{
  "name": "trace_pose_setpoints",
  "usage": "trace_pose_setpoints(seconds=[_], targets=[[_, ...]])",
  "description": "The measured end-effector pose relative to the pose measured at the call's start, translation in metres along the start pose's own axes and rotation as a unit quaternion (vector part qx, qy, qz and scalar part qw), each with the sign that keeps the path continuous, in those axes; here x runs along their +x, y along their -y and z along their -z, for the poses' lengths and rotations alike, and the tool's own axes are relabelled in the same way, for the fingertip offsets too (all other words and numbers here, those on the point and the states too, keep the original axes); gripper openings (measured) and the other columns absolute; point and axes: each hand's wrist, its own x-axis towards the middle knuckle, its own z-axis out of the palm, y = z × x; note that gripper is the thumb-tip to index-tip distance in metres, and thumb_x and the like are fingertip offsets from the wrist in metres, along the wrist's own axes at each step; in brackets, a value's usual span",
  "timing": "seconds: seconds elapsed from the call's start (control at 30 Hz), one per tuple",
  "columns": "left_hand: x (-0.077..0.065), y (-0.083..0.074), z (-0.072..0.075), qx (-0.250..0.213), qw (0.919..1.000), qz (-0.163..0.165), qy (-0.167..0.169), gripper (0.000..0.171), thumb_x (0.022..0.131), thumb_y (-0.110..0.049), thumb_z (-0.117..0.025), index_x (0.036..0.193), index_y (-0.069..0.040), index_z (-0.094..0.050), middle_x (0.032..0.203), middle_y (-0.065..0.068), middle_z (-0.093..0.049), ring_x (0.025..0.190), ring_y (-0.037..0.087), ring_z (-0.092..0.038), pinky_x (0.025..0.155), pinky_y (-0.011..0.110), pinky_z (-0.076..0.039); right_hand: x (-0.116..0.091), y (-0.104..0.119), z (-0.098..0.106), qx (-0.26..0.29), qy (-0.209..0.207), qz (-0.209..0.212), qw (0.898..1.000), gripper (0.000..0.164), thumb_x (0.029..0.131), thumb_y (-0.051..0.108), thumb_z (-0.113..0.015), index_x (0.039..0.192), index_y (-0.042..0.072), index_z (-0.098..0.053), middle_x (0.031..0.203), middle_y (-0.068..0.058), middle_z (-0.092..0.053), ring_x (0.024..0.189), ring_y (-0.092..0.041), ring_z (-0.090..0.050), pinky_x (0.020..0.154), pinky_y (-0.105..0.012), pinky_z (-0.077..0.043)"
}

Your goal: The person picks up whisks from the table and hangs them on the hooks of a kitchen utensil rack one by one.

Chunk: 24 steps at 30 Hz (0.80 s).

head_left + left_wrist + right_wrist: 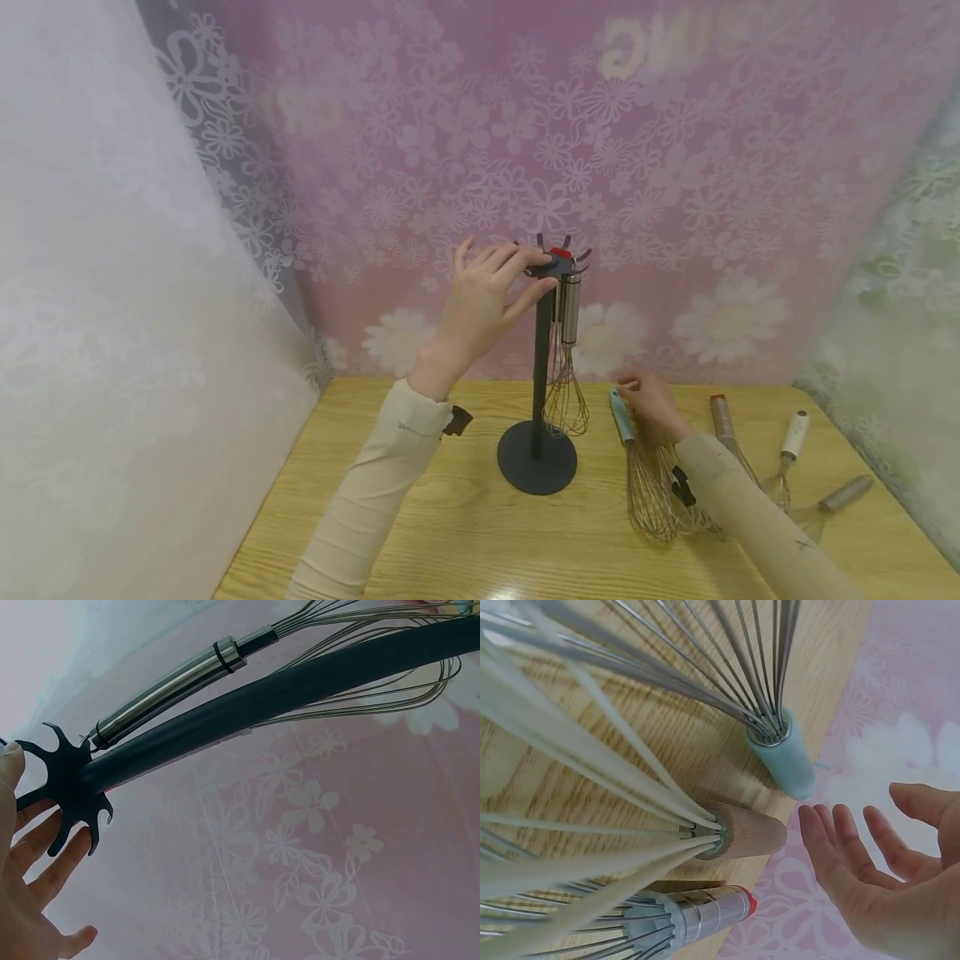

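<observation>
A black whisk stand [537, 457] with curved hooks on top stands upright on a round base. My left hand [487, 302] grips the stand's hooked top, with the thumb below and fingers above it. A metal-handled whisk [169, 694] hangs from a hook; another whisk hangs partly hidden behind it. Over the lying whisks, my right hand [651, 404] holds nothing, its fingers loosely bent. Nearest to its fingertips are a light-blue-handled whisk [786, 761] and a wooden-handled whisk with cream wires [750, 832]. The right hand partly covers the latter in the head view.
On the table's [450, 533] right side lie a red-capped metal-handled whisk [722, 415], a white-handled whisk [797, 433] and a grey-handled one [846, 493]. A flowered pink curtain [450, 167] hangs behind the far edge.
</observation>
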Motion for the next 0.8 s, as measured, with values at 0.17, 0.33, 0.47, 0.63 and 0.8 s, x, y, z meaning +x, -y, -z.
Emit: trace_pose_setpoints(seconds=[0.17, 0.33, 0.47, 0.63, 0.8], targets=[[-0.0001, -0.0004, -0.0001, 0.003, 1.0000, -0.004, -0.004, 0.028, 0.099, -0.040, -0.066, 0.118, -0.019, -0.071, 0.111, -0.003, -0.070, 0.112, 0.021, -0.063, 0.122, 0.059, -0.015, -0.0002, -0.0001, 0.0006, -0.001, 0.036, -0.032, 0.999, 0.037, 0.104, 0.012, -0.056, 0.130, -0.014, -0.056, 0.120, -0.035, -0.062, 0.103, -0.044, -0.064, 0.078, -0.048, -0.056], [-0.0002, -0.0008, 0.0003, 0.006, 1.0000, -0.005, -0.003, 0.028, 0.099, -0.040, -0.066, 0.118, -0.019, -0.071, 0.110, -0.003, -0.070, 0.112, 0.020, -0.063, 0.122, 0.059, -0.014, -0.0006, -0.0029, -0.0004, -0.008, 0.068, -0.042, 0.997, 0.039, 0.102, 0.008, -0.057, 0.132, -0.016, -0.053, 0.117, -0.034, -0.063, 0.101, -0.044, -0.065, 0.077, -0.049, -0.057], [-0.0005, -0.0011, 0.0006, 0.008, 1.0000, -0.004, -0.002, 0.028, 0.099, -0.039, -0.066, 0.118, -0.019, -0.071, 0.110, -0.003, -0.070, 0.112, 0.020, -0.063, 0.122, 0.059, -0.013, -0.0001, -0.0039, -0.0014, -0.007, 0.081, -0.049, 0.995, 0.040, 0.100, 0.005, -0.057, 0.132, -0.018, -0.051, 0.113, -0.034, -0.065, 0.098, -0.043, -0.066, 0.075, -0.048, -0.057], [-0.0004, -0.0010, 0.0000, 0.013, 0.9999, -0.005, -0.003, 0.029, 0.099, -0.040, -0.066, 0.118, -0.020, -0.071, 0.110, -0.003, -0.070, 0.112, 0.020, -0.063, 0.122, 0.059, -0.014, -0.0003, -0.0035, -0.0012, 0.016, 0.097, -0.069, 0.993, 0.047, 0.097, 0.002, -0.056, 0.137, -0.021, -0.045, 0.112, -0.033, -0.065, 0.088, -0.037, -0.065, 0.071, -0.045, -0.055], [0.0000, -0.0005, -0.0009, 0.013, 0.9999, -0.006, -0.006, 0.028, 0.098, -0.040, -0.067, 0.118, -0.020, -0.071, 0.110, -0.003, -0.070, 0.111, 0.019, -0.063, 0.122, 0.059, -0.015, 0.0021, -0.0037, -0.0007, 0.008, 0.113, -0.083, 0.990, 0.051, 0.094, 0.000, -0.058, 0.136, -0.024, -0.042, 0.109, -0.034, -0.064, 0.082, -0.034, -0.067, 0.070, -0.044, -0.058]])
